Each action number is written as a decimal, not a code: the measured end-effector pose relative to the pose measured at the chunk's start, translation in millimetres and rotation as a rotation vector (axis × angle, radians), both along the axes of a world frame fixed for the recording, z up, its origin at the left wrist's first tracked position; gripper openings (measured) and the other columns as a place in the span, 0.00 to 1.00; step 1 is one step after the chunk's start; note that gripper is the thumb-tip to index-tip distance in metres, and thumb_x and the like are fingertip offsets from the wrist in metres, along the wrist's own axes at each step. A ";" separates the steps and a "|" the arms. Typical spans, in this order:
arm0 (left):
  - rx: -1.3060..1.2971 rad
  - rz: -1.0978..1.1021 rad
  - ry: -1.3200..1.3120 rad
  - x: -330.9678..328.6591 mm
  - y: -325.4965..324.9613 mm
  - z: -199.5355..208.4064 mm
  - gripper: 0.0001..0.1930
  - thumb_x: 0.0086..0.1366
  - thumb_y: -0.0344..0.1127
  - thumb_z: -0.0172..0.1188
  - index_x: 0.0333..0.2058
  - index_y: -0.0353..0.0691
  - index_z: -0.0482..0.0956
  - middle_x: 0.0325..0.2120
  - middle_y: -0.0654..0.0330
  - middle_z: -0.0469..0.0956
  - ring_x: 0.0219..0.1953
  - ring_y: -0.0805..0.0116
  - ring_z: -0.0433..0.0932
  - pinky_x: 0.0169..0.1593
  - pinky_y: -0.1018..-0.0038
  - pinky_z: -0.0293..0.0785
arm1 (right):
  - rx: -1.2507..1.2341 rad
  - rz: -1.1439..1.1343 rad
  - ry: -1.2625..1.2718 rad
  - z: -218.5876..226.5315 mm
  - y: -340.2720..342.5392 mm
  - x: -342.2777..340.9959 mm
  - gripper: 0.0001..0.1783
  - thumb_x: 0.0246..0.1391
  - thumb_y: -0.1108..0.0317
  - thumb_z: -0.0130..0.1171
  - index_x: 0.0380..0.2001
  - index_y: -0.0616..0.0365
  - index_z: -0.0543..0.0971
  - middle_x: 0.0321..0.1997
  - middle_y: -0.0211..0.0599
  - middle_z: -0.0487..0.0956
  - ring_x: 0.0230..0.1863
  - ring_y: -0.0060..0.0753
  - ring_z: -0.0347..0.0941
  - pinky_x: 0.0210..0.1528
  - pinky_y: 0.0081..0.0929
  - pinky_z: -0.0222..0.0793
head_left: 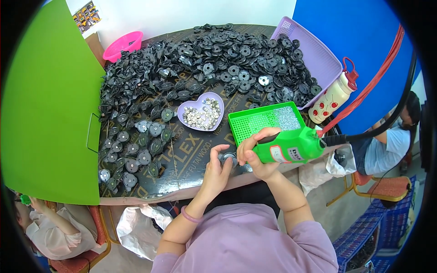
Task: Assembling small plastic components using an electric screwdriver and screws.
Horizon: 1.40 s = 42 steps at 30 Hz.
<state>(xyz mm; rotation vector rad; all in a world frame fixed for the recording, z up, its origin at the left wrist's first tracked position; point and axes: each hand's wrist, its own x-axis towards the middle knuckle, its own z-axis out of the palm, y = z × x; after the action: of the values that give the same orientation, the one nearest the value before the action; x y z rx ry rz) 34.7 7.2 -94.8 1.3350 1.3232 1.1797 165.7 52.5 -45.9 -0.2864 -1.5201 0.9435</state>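
My right hand (pixel 259 158) grips a green electric screwdriver (pixel 291 146), which lies nearly level with its tail to the right. My left hand (pixel 218 169) holds a small round black part (pixel 228 158) between thumb and fingers, right at the tool's front end. The bit and its contact with the part are hidden behind my right fingers. Just beyond the tool sits a green basket (pixel 241 119) with many tiny silvery screws (pixel 287 118) heaped at its right. A purple heart-shaped dish (pixel 220 101) full of small metal pieces (pixel 202 116) stands ahead of my left hand.
Black round parts (pixel 218 50) pile across the table's back; others lie loose at left (pixel 144 157). Around them are a pink basket (pixel 123 45), purple tray (pixel 314 50) and cherry-patterned bottle (pixel 331 100). A black cable (pixel 378 129) and red cord (pixel 364 91) run to the tool. People sit at both sides.
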 end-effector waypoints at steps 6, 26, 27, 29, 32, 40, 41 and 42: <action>-0.021 -0.062 0.096 -2.8 0.3 1.0 0.13 0.62 0.28 0.47 0.46 0.39 0.61 0.22 0.53 0.74 0.24 0.68 0.74 0.29 0.73 0.68 | -0.070 0.006 0.078 -5.1 -5.5 -1.7 0.20 0.51 0.73 0.55 0.42 0.57 0.57 0.16 0.34 0.66 0.13 0.27 0.63 0.17 0.25 0.64; -0.102 -0.111 -0.636 -4.7 3.5 -11.8 0.17 0.59 0.28 0.56 0.45 0.40 0.61 0.33 0.57 0.77 0.34 0.77 0.74 0.33 0.86 0.69 | -0.085 -0.283 0.025 -4.6 49.0 26.9 0.18 0.50 0.77 0.53 0.42 0.61 0.59 0.17 0.33 0.66 0.13 0.24 0.64 0.15 0.21 0.63; -0.102 -0.112 -0.637 -5.6 3.9 -11.8 0.17 0.59 0.28 0.56 0.45 0.40 0.61 0.33 0.57 0.77 0.34 0.77 0.74 0.33 0.86 0.69 | -0.097 -0.279 0.029 -5.0 49.1 26.6 0.18 0.50 0.77 0.54 0.42 0.61 0.60 0.18 0.33 0.66 0.13 0.24 0.64 0.15 0.22 0.63; -0.160 -0.135 -0.647 -8.7 4.5 -11.7 0.17 0.58 0.27 0.56 0.45 0.39 0.63 0.32 0.57 0.76 0.40 0.71 0.76 0.41 0.83 0.71 | -0.109 -0.276 0.033 -5.9 49.2 26.4 0.18 0.50 0.77 0.54 0.42 0.60 0.60 0.18 0.33 0.67 0.13 0.24 0.64 0.15 0.22 0.63; -0.138 -0.127 -0.611 -7.3 5.8 -10.8 0.14 0.60 0.29 0.54 0.44 0.38 0.66 0.32 0.56 0.77 0.32 0.76 0.75 0.33 0.85 0.69 | -0.133 -0.276 0.029 -8.1 49.6 26.0 0.17 0.50 0.78 0.53 0.42 0.60 0.60 0.19 0.32 0.67 0.14 0.23 0.64 0.16 0.22 0.63; -0.228 -0.149 -0.584 -7.9 1.6 -6.3 0.13 0.63 0.34 0.50 0.47 0.41 0.66 0.26 0.67 0.70 0.24 0.83 0.67 0.23 0.87 0.60 | -0.151 -0.279 -0.015 -7.2 49.9 23.3 0.17 0.50 0.79 0.53 0.41 0.59 0.60 0.19 0.32 0.66 0.14 0.23 0.64 0.16 0.22 0.63; -0.193 -0.158 -0.557 -7.8 2.1 -7.0 0.14 0.63 0.33 0.50 0.48 0.41 0.64 0.25 0.67 0.68 0.23 0.83 0.66 0.23 0.86 0.60 | -0.148 -0.277 -0.017 -5.3 50.2 23.9 0.17 0.50 0.79 0.53 0.41 0.59 0.60 0.19 0.32 0.66 0.14 0.23 0.64 0.16 0.22 0.63; -0.191 -0.157 -0.558 -7.5 2.3 -6.9 0.14 0.63 0.33 0.50 0.48 0.41 0.64 0.25 0.67 0.68 0.23 0.83 0.66 0.23 0.86 0.60 | -0.134 -0.284 0.012 -3.0 49.9 25.7 0.17 0.51 0.78 0.52 0.42 0.59 0.60 0.19 0.32 0.66 0.14 0.24 0.64 0.15 0.22 0.63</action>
<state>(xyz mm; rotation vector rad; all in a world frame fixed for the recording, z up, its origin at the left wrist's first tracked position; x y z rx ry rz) 27.2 9.5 -101.7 0.8659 0.8832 1.1716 191.4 102.5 -48.9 -0.5763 -1.3643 0.8184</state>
